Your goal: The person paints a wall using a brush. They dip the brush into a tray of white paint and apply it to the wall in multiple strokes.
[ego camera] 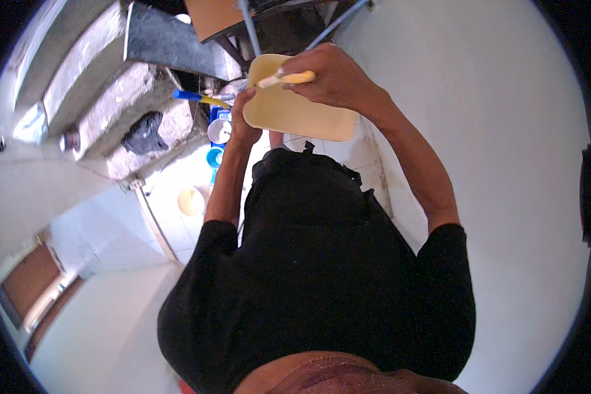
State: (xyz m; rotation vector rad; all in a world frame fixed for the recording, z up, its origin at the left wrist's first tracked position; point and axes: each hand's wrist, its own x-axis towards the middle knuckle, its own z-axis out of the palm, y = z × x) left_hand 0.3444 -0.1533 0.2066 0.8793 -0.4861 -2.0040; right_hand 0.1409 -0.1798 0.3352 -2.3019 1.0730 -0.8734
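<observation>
My left hand (245,120) grips the left side of a cream plastic tray (305,115), its thumb over the rim. The tray is held up in front of my waist. In my right hand (332,74) is a paintbrush with a yellow handle (298,77); its pale head (268,81) is over the tray's left part. I cannot tell whether the bristles touch the tray. A blue-and-yellow tool handle (204,99) shows just left of my left hand; what it rests on is hidden.
Steps (96,115) rise at the left, with a black plastic bag (147,133) on one. Below my left hand stand a white bucket (220,131), a blue container (214,156) and a cream bucket (190,202). Grey metal legs (335,24) stand ahead; a white wall (497,147) runs along my right.
</observation>
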